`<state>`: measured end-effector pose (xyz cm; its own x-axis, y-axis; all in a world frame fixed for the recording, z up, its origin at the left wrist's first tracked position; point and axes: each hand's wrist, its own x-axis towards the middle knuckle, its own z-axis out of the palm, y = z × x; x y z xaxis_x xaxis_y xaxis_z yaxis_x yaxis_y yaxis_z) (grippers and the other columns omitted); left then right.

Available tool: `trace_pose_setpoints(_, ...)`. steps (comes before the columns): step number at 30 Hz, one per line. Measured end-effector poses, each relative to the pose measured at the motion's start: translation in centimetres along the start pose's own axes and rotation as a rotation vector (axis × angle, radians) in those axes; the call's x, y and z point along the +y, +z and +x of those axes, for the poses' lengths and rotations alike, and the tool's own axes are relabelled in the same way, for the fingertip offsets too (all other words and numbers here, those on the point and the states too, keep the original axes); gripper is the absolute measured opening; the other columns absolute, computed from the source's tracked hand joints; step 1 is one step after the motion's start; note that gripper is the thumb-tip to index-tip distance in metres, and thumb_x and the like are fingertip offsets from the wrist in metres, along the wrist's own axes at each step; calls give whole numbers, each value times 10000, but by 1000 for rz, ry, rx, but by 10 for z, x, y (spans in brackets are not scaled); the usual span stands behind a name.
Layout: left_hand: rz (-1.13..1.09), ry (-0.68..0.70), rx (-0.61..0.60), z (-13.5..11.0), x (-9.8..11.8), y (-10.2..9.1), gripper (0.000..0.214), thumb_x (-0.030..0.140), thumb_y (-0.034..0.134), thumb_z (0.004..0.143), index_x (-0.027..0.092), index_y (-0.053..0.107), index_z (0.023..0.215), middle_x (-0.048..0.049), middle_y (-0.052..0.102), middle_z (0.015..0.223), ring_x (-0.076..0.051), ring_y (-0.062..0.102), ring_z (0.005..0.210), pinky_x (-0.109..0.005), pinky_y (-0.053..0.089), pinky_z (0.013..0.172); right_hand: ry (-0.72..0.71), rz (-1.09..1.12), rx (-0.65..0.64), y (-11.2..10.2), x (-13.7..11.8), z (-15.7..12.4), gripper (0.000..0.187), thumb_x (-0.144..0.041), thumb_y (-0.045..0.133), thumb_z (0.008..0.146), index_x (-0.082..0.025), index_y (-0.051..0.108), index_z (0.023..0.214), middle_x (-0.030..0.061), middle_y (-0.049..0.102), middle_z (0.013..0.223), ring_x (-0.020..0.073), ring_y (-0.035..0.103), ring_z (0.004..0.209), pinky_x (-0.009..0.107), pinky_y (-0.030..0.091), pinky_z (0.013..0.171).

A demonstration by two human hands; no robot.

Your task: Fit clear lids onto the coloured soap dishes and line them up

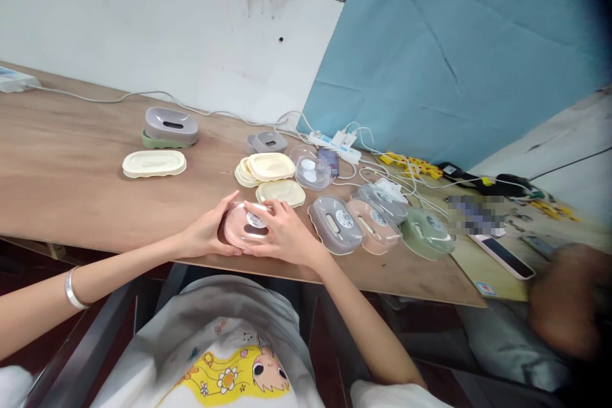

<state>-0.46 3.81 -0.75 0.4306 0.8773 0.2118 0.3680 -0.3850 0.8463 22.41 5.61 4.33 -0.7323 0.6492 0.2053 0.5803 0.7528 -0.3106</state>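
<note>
A pink oval soap dish [234, 224] with a round white sticker and a dark slot lies near the front edge of the table. My left hand [203, 231] curves round its left side, thumb below and fingers above. From the right, my right hand [291, 234] grips it, fingers across the top and thumb at the near edge. Just beyond lie cream oval trays [272, 166], several of them overlapping. To the right of my right hand stand lidded soap dishes with stickers: a grey one [336, 224], a pink one [375, 225] and a green one [428, 234].
At the left, a grey dish [171, 124] rests on a green one, behind a cream tray [153, 163]. Clear lids [310, 167] and a power strip [335, 145] with tangled white cables lie further back. A phone [504, 256] and another person's blurred arm [568, 299] are at the right.
</note>
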Motion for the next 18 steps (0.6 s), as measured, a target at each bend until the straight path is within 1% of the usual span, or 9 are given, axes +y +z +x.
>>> trace_pose_setpoints(3,28,10,6,0,-1,0,1137,435,820,631,203,116,1493,-172,376,1459,-365,369,1345,-525,336,1097,61,53,-29,2,1,-1,822,-562,692,753,-261,366,1446,129,500,1238,270,476,1162,431,397,998)
trace_pose_setpoints(5,53,7,9,1,-2,1,1125,446,822,621,197,148,1486,-175,352,1477,-372,341,1361,-531,316,1109,83,50,-50,1,1,-1,845,-559,695,751,-271,335,1460,130,493,1242,275,476,1173,431,410,982)
trace_pose_setpoints(8,79,-15,12,0,-3,1,1099,469,817,617,187,189,1474,-179,327,1491,-375,325,1369,-533,305,1116,50,-43,-59,-3,-2,1,860,-570,711,727,-273,356,1452,153,478,1261,303,479,1159,457,409,969)
trace_pose_setpoints(11,88,-26,11,0,-1,1,1069,473,806,629,183,208,1465,-178,340,1484,-368,339,1363,-522,310,1116,19,-110,-74,-5,-3,5,861,-607,698,715,-277,376,1443,171,475,1254,320,492,1117,474,419,938)
trace_pose_setpoints(14,94,-21,18,0,1,0,1032,467,799,639,188,230,1454,-169,370,1465,-363,371,1343,-514,332,1105,29,-103,-71,0,-3,6,875,-600,704,714,-279,360,1451,167,476,1238,312,497,1092,464,421,935)
trace_pose_setpoints(18,88,-15,7,1,0,-1,1018,459,805,639,191,241,1443,-164,369,1461,-359,372,1341,-514,333,1104,40,-98,-40,7,-2,2,943,-586,743,675,-265,337,1463,188,424,1299,334,465,1143,484,399,963)
